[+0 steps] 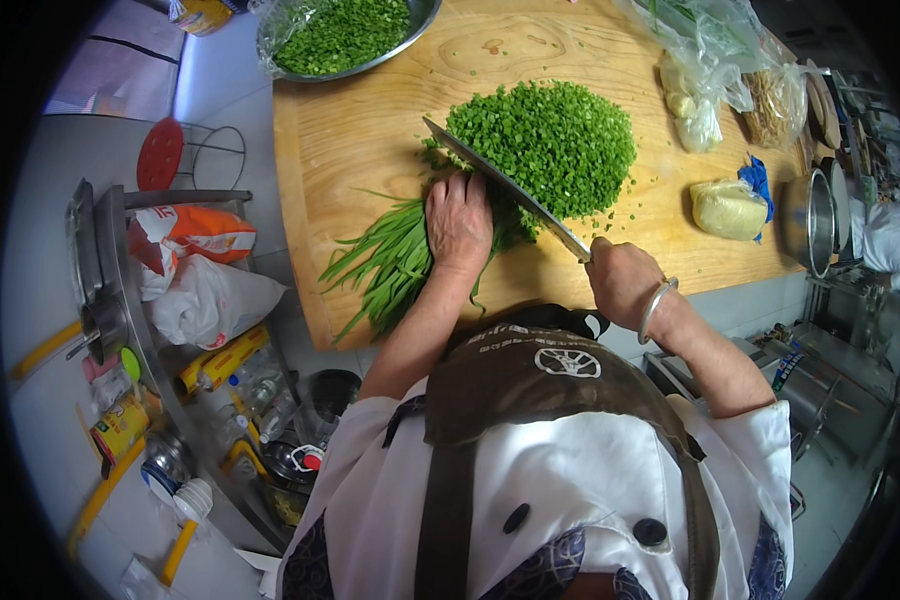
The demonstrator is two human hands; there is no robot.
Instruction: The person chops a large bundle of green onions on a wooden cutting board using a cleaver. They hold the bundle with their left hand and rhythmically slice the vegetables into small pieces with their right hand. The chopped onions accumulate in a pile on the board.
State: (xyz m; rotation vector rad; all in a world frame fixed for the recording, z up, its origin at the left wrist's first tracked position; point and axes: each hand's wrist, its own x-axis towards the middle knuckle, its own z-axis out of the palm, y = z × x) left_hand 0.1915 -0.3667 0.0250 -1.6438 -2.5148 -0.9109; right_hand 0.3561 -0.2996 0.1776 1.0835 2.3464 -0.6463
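My right hand (pixel 621 279) grips the handle of a kitchen cleaver (pixel 506 186), whose blade runs diagonally up and left across the greens. Pressed flat on a bunch of long green Chinese chives or scallion leaves (pixel 390 259), my left hand (pixel 461 221) has its fingertips close beside the blade. The uncut leaf tips fan out to the left. Beyond the blade lies a large heap of finely chopped greens (pixel 547 142). Where the edge meets the bunch is hidden by the blade and my fingers. All this rests on a wooden table (pixel 360 150).
A metal bowl (pixel 420 34) of chopped greens, partly under plastic film, stands at the far left. On the right are plastic bags of food (pixel 694 97), a wrapped yellowish block (pixel 727 210) and a steel basin (pixel 817 223). A metal rack (pixel 142 300) with bags stands left of the table.
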